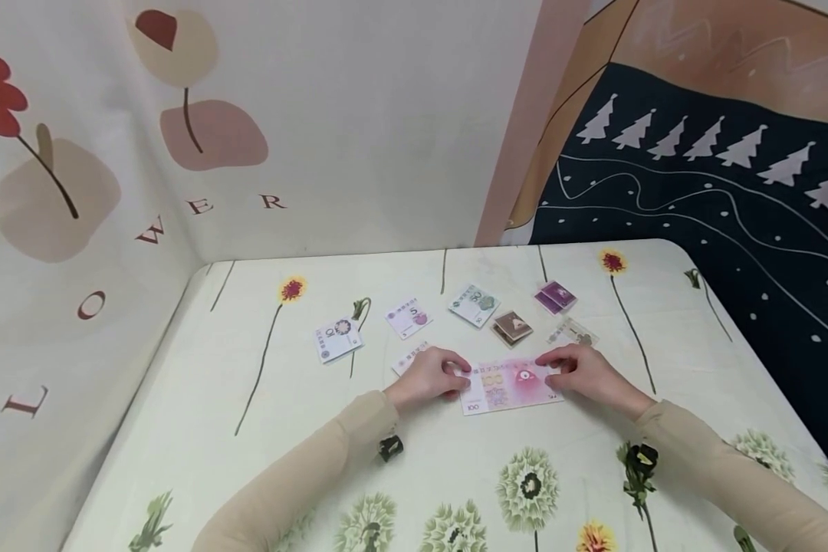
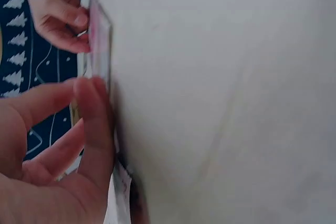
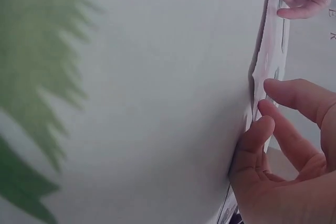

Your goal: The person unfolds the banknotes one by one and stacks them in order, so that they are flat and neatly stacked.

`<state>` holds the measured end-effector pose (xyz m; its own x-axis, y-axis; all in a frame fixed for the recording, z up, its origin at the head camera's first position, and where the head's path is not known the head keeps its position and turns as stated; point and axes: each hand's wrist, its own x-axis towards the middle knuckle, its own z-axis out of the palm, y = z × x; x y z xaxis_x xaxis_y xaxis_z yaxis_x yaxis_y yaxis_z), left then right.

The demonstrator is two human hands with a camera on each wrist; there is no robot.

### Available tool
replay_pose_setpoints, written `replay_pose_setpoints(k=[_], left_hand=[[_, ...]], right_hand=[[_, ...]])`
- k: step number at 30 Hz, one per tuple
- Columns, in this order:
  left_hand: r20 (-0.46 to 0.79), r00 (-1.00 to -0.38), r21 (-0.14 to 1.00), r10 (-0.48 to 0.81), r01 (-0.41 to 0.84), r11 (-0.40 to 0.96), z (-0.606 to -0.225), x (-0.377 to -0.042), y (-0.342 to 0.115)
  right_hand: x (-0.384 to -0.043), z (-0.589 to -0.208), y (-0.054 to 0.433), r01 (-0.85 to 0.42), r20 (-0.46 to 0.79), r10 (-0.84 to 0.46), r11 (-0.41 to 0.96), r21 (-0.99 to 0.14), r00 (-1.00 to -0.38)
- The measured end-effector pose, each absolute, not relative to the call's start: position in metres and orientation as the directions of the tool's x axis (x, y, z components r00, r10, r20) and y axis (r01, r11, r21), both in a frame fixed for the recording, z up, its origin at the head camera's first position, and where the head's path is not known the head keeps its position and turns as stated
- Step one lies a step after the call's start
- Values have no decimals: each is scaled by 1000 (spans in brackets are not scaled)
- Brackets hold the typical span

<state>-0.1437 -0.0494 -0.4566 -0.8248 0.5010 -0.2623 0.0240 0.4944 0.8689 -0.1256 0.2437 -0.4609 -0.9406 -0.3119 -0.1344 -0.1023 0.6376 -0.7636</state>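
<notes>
A pink 100 banknote (image 1: 504, 387) lies unfolded and nearly flat in the head view, between both hands. My left hand (image 1: 428, 376) pinches its left end between thumb and fingers. At the opposite end, my right hand (image 1: 589, 374) holds the upper right corner with thumb and forefinger. The left wrist view shows the note edge-on, left fingertips (image 2: 86, 90) at its near end. From the right wrist, thumb and fingers of the right hand (image 3: 294, 140) meet at the note's edge. One folded note (image 1: 411, 359) is partly hidden behind the left hand.
Folded notes lie beyond the hands: a 10 note (image 1: 338, 339), a 5 note (image 1: 409, 318), a green 50 note (image 1: 474, 305), a brown note (image 1: 512, 328), a purple note (image 1: 555, 297) and a pale note (image 1: 573, 333). The flower-print cloth (image 1: 248, 491) covers the table.
</notes>
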Motion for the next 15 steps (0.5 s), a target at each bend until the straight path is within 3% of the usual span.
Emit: replay_pose_setpoints(k=[8,15], left_hand=[[-340,-773,870,536,-42,490,-451,-149,-51],[-343,-788,893,511,-104,439,-444,-156,-52]], right_hand=[[-127,-456,243,-109,-150,-367,598,-794,-918],[-136,-442,237,-150,-92,-366,581,-800,-926]])
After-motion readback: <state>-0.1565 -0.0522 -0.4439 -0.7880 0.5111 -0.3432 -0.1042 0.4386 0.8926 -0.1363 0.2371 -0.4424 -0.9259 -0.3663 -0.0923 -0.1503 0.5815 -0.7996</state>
